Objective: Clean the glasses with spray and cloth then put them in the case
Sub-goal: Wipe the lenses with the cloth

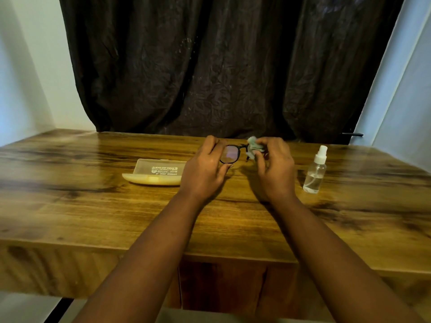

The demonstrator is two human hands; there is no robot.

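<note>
The left hand (205, 167) pinches the black-framed glasses (231, 155) at their left lens rim, holding them up above the wooden table (93, 206); the right hand (274, 169) grips a crumpled pale green cloth (254, 146), fingers curled round it and pressing it on the other lens, which it hides. The pale case (155, 174) lies shut on the table just left of the left hand; the clear spray bottle (315, 172) stands upright to the right, apart from both hands; a dark curtain (221, 66) hangs behind
</note>
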